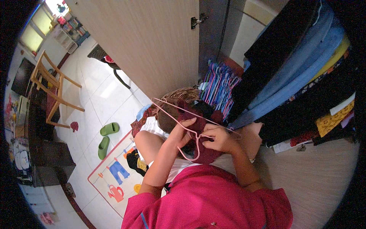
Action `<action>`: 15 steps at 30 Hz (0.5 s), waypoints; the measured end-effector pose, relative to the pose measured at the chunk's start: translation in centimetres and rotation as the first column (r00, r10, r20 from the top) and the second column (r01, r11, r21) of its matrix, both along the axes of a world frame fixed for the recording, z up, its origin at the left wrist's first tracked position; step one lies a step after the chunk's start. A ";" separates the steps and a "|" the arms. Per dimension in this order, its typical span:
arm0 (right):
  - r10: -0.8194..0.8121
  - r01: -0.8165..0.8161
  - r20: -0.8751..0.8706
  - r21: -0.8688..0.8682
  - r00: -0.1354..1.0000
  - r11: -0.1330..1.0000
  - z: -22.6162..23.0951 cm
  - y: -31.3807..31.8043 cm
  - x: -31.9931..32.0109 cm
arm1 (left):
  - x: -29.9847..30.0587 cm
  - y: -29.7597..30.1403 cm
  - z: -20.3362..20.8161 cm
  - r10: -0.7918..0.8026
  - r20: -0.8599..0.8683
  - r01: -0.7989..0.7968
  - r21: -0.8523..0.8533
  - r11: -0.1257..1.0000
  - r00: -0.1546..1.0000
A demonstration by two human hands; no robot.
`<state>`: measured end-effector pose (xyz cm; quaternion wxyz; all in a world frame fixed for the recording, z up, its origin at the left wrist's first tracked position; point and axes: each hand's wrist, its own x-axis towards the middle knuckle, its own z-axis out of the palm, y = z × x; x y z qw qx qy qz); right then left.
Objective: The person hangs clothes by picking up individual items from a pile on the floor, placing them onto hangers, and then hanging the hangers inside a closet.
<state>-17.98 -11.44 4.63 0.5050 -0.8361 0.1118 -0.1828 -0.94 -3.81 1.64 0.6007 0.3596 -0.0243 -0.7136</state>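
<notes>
A pink clothes hanger (pixel 198 144) lies across my lap, its hook turned toward my body. My left hand (pixel 184 132) is closed around the hanger close to the hook, thumb stretched out over a dark red garment (pixel 199 125). My right hand (pixel 218 139) pinches at the hanger on the other side of the hook; its fingertips partly hide what they grip. The dark red cloth lies behind and below the hanger, and more of it hangs beneath my hands. Whether the garment is on the hanger, I cannot tell.
A wicker basket (pixel 183 94) with clothes stands beyond my knees. Several blue and pink hangers (pixel 221 86) hang beside it. Clothes (pixel 293 65) fill the right, behind an open wooden door (pixel 148 42). Green slippers (pixel 109 129), a printed mat (pixel 114 171) and a wooden chair (pixel 57 86) are left.
</notes>
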 end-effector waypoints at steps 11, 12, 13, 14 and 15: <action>-0.369 0.355 -0.008 0.289 0.930 0.889 -3.2 -1.9 -1.5 | 1.1 -0.2 -0.3 0.241 0.487 -0.269 -0.014 0.963 0.839; -0.386 0.376 -0.035 0.315 0.922 0.871 -2.9 -1.6 -1.3 | 1.2 -0.2 -0.6 0.263 0.548 -0.307 -0.013 0.952 0.794; -0.375 0.371 -0.046 0.297 0.926 0.880 -3.1 -1.4 -1.0 | 0.6 -0.2 -0.4 0.259 0.547 -0.301 -0.013 0.954 0.796; -0.380 0.376 -0.049 0.302 0.924 0.876 -3.6 -0.9 -0.1 | -0.2 -0.3 0.2 0.197 0.528 -0.209 -0.038 0.977 0.826; -0.391 0.356 -0.002 0.415 0.920 0.837 -4.2 -0.2 0.9 | -1.1 -0.3 0.9 0.133 0.509 -0.116 -0.064 0.991 0.850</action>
